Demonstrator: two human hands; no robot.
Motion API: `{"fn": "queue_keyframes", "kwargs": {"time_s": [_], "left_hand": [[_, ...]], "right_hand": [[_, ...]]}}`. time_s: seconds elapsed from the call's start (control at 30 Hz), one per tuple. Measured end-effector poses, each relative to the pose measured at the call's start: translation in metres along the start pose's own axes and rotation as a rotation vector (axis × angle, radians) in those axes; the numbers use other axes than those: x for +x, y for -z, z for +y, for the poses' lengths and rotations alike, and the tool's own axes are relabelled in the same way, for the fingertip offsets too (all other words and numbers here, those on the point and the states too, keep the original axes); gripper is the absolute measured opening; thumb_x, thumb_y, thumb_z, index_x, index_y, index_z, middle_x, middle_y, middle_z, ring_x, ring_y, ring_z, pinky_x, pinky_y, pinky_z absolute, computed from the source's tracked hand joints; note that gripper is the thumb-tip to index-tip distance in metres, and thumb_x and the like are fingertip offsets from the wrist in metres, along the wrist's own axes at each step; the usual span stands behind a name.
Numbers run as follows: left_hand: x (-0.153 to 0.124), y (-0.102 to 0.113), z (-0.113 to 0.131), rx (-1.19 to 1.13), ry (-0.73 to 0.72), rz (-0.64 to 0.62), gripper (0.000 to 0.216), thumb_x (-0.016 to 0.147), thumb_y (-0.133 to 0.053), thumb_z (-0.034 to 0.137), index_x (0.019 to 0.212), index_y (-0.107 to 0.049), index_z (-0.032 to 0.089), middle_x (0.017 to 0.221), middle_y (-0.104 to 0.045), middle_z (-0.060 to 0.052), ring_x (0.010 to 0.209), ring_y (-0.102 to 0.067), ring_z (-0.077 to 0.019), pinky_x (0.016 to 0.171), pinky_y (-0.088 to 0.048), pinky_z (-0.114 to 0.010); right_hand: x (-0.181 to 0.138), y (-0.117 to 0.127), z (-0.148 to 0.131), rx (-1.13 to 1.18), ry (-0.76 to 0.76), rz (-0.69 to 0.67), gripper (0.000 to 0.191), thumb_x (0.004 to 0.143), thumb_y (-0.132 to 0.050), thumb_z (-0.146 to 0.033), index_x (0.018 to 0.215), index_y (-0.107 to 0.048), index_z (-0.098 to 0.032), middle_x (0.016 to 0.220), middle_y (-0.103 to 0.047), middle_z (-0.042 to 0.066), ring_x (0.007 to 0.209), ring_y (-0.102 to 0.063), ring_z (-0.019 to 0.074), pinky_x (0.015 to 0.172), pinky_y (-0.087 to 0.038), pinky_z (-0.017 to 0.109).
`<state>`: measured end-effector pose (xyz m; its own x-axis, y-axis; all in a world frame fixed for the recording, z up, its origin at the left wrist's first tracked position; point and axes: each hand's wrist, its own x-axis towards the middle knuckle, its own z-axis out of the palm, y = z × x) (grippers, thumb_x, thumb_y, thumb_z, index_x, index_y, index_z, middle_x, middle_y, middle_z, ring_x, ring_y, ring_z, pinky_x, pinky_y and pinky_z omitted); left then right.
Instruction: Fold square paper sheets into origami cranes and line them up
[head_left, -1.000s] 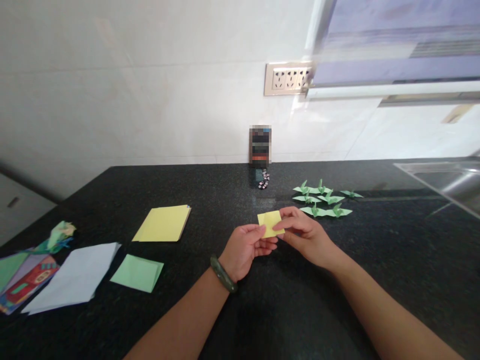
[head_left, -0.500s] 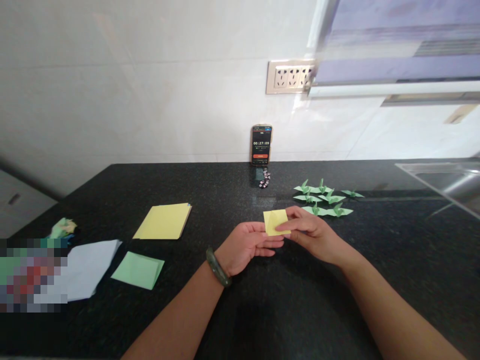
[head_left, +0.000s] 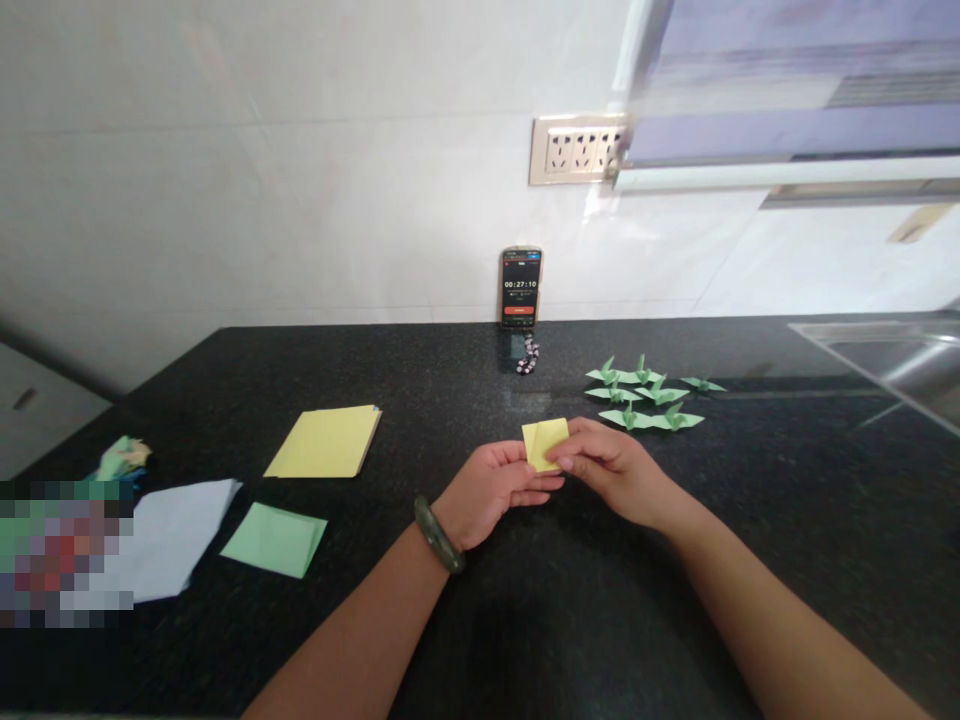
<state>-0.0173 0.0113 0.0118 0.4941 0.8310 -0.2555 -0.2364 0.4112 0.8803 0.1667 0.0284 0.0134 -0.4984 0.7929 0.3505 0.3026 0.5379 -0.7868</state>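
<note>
A small folded square of yellow paper (head_left: 545,443) is held between my two hands above the dark counter. My left hand (head_left: 495,487) supports it from the left, thumb on its lower left corner and fingers stretched beneath. On the other side, my right hand (head_left: 611,470) pinches the paper's right edge between thumb and fingers. A diagonal crease shows on its face. Behind my right hand stand several green paper cranes (head_left: 651,394). To the left of my hands lie a stack of yellow paper (head_left: 326,442) and a folded green sheet (head_left: 274,540).
A phone (head_left: 520,288) showing a timer leans against the wall, with a beaded strap (head_left: 529,355) before it. White paper (head_left: 184,535) and a crumpled paper bundle (head_left: 124,457) lie at the left. A metal sink (head_left: 900,350) is at the right; wall sockets (head_left: 576,150) are above.
The right thumb has moved from the face of the yellow paper to its lower right edge. The paper has tilted slightly and shifted a little left.
</note>
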Motion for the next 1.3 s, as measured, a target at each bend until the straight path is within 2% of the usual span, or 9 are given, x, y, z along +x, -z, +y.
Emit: {"fn": "queue_keyframes", "kwargs": {"time_s": [0.13,0.27,0.4,0.63,0.77,0.87,1.3], "left_hand": [[-0.001,-0.002,0.001,-0.025,0.001,-0.007,0.027,0.075,-0.061,0.027,0.099,-0.064,0.014,0.097,-0.068,-0.010,0.091,-0.063,-0.0180,0.078,-0.046,-0.027],[-0.001,-0.004,0.002,-0.021,-0.009,-0.015,0.026,0.076,-0.060,0.026,0.099,-0.064,0.014,0.098,-0.068,-0.010,0.093,-0.062,-0.0183,0.079,-0.045,-0.027],[-0.002,-0.006,0.001,0.013,-0.010,-0.003,0.025,0.078,-0.058,0.025,0.100,-0.063,0.014,0.097,-0.068,-0.010,0.093,-0.062,-0.0178,0.079,-0.046,-0.027],[-0.001,-0.007,0.000,0.050,0.009,0.033,0.023,0.078,-0.055,0.024,0.096,-0.064,0.012,0.094,-0.069,-0.011,0.087,-0.064,-0.0172,0.075,-0.047,-0.026],[0.001,-0.008,-0.003,0.247,-0.024,0.135,0.025,0.078,-0.056,0.032,0.088,-0.064,0.011,0.082,-0.070,-0.010,0.070,-0.065,-0.0144,0.062,-0.047,-0.024],[0.001,-0.009,-0.006,0.338,-0.066,0.181,0.019,0.075,-0.060,0.027,0.085,-0.063,0.011,0.072,-0.069,-0.007,0.061,-0.063,-0.0119,0.057,-0.046,-0.021],[0.001,-0.014,-0.007,0.382,-0.119,0.254,0.010,0.077,-0.056,0.020,0.074,-0.060,0.011,0.069,-0.069,-0.006,0.062,-0.064,-0.0133,0.059,-0.049,-0.024]], "right_hand": [[0.000,-0.007,0.004,0.066,-0.130,0.141,0.012,0.081,-0.054,-0.026,0.077,-0.061,-0.017,0.076,-0.059,0.003,0.072,-0.055,0.0144,0.067,-0.044,0.028],[0.001,-0.012,0.003,0.159,-0.274,0.206,0.015,0.078,-0.057,-0.031,0.075,-0.058,-0.016,0.070,-0.058,0.002,0.063,-0.053,0.0132,0.058,-0.044,0.026],[0.001,-0.018,0.003,0.207,-0.345,0.266,0.017,0.076,-0.057,-0.033,0.074,-0.057,-0.016,0.066,-0.057,0.001,0.058,-0.052,0.0125,0.054,-0.044,0.025],[0.000,-0.019,0.003,0.087,-0.307,0.273,0.017,0.079,-0.054,-0.032,0.073,-0.057,-0.016,0.067,-0.057,0.002,0.060,-0.052,0.0128,0.055,-0.043,0.025],[0.000,-0.018,0.000,0.009,-0.269,0.248,0.017,0.079,-0.053,-0.031,0.071,-0.056,-0.016,0.065,-0.055,0.001,0.059,-0.049,0.0121,0.054,-0.041,0.024],[0.000,-0.019,0.000,-0.026,-0.246,0.242,0.016,0.080,-0.053,-0.029,0.070,-0.056,-0.016,0.065,-0.055,0.001,0.059,-0.048,0.0120,0.055,-0.040,0.024],[0.001,-0.022,-0.001,-0.007,-0.287,0.275,0.018,0.079,-0.053,-0.031,0.070,-0.056,-0.016,0.061,-0.053,0.000,0.055,-0.047,0.0121,0.052,-0.038,0.025]]}}
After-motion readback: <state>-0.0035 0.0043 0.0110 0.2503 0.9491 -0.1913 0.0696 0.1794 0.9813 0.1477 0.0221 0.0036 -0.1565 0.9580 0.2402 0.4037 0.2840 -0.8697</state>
